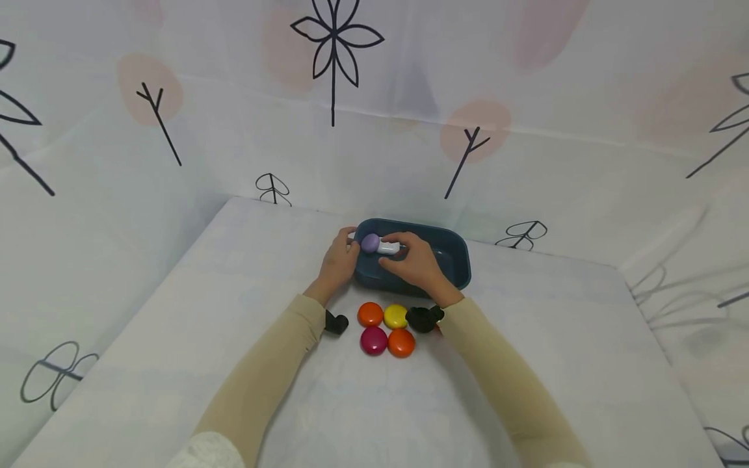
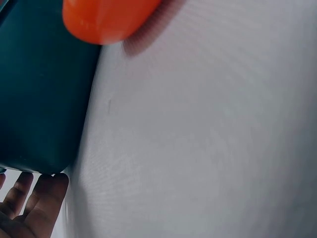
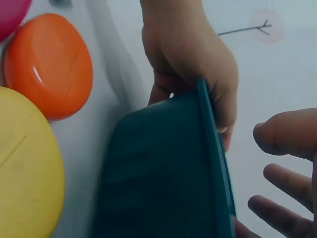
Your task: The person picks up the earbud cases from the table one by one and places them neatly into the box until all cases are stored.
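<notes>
A dark teal tray [image 1: 409,286] stands near the back of the table. My left hand [image 1: 339,260] holds its left end, thumb at the rim; the right wrist view shows those fingers [image 3: 225,106] bent over the edge. Inside the tray's left part is a small white piece with a round purple head [image 1: 370,243]; its kind is unclear. Over the tray, my right hand [image 1: 412,260] has thumb and forefinger apart on either side of the white part. In the right wrist view the right hand's fingers [image 3: 292,131] are spread, nothing visible between them.
In front of the tray lie glossy rounded discs: orange [image 1: 370,314], yellow [image 1: 395,316], magenta [image 1: 374,340] and another orange [image 1: 401,342]. A reddish edge peeks out beside the black right wrist camera [image 1: 425,318]. Patterned cloth walls [image 1: 374,156] rise behind and at both sides.
</notes>
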Motion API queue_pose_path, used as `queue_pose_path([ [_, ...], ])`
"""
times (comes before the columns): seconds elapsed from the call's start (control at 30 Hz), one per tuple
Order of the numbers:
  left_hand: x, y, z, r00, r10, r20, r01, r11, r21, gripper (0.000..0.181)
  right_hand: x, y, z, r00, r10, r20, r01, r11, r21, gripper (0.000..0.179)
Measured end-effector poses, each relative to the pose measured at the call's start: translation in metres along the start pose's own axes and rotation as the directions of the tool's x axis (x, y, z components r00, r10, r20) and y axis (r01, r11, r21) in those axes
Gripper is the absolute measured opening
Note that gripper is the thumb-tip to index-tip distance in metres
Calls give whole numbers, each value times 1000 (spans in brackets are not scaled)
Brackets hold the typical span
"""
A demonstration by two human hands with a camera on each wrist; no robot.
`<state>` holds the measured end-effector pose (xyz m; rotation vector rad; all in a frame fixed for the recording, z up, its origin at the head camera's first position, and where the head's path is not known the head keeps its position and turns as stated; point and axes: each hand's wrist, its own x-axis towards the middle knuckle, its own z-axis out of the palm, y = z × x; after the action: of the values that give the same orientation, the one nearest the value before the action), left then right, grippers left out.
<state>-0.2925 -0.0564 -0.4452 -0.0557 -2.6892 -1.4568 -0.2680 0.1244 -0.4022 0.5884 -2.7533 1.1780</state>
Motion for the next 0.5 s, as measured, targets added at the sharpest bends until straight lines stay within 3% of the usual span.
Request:
queue_pose_path([
  [0.3, 0, -3, 0, 999, 35, -10, -35, 999, 14, 43, 17, 7, 16, 999, 50, -9, -49, 997, 64, 43],
  [0.5, -1, -2, 0, 999, 37, -7, -37, 999, 13, 44, 25, 9, 24, 998, 58, -35, -57, 997, 47, 41],
])
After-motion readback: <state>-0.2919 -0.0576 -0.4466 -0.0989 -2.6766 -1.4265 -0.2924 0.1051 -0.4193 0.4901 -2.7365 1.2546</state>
